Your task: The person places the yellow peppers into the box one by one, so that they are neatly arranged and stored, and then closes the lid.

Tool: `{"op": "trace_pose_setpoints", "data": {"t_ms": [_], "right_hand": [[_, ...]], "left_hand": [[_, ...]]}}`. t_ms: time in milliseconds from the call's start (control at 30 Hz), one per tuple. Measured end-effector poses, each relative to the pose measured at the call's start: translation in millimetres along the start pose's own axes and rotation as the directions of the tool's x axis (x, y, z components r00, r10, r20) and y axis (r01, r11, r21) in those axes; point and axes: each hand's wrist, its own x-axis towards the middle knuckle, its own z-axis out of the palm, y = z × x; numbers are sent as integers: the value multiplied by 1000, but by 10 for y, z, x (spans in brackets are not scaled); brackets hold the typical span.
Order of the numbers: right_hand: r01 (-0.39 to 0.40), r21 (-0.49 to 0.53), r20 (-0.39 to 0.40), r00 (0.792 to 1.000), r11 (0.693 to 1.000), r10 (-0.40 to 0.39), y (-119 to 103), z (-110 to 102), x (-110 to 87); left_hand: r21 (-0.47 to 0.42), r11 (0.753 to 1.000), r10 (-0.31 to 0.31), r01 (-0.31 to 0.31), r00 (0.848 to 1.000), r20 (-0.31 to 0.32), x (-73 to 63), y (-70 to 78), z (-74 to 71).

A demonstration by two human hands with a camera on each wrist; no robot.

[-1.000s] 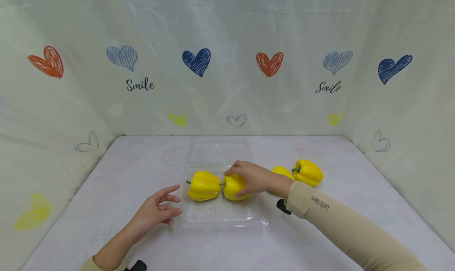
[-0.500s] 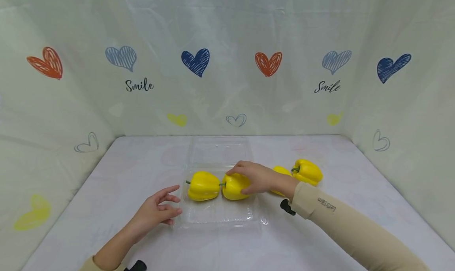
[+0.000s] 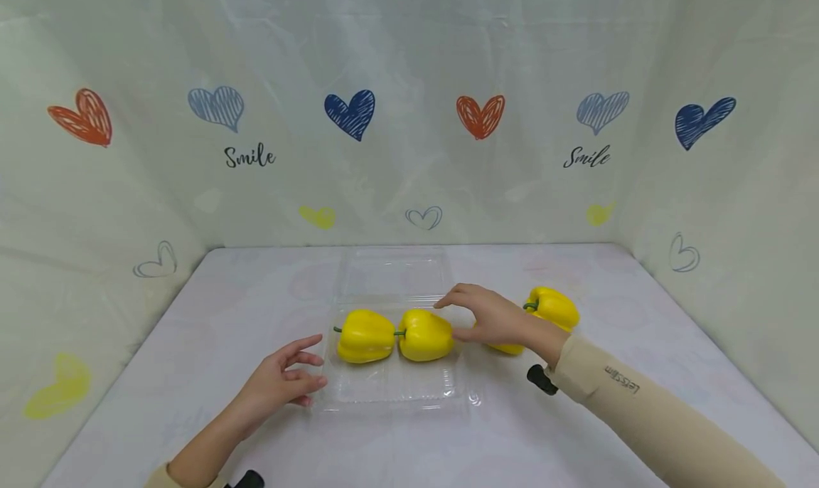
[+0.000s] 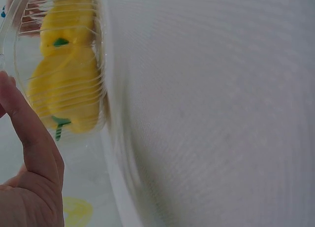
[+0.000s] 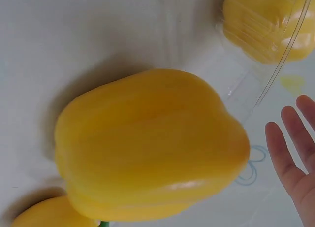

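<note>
Two yellow bell peppers, one at left and one at right, lie side by side in a clear plastic clamshell box with its lid laid back. My left hand is beside the box's left wall, fingers loosely spread and holding nothing. Just right of the right-hand pepper is my right hand, its fingers apart and its palm bare in the right wrist view. Beneath that hand, a third pepper is partly hidden; it looms large in the right wrist view.
A further yellow pepper lies on the white table, behind the right forearm. The clear lid stretches toward the back wall. A curtain printed with hearts encloses the table's back and sides.
My right hand has let go of the right-hand pepper in the box and moved right, over the peppers outside. The left hand has stayed in place.
</note>
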Motion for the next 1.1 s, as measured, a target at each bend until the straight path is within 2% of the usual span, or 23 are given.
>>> {"op": "trace_pose_setpoints", "data": {"t_ms": [200, 600, 833, 1100], "right_hand": [[-6, -16, -48, 999, 1000, 6, 57, -16, -118], [-42, -1, -90, 995, 999, 42, 139, -53, -282], [-89, 14, -88, 992, 996, 90, 208, -70, -370], [-95, 9, -119, 988, 995, 96, 297, -92, -484]], "left_hand": [[-3, 1000, 3, -3, 1000, -3, 0, -1, 3], [-2, 1000, 8, -8, 1000, 1, -6, -6, 21], [-6, 1000, 6, -6, 1000, 8, -24, 30, 47], [-3, 1000, 1, -1, 1000, 2, 10, 21, 81]]}}
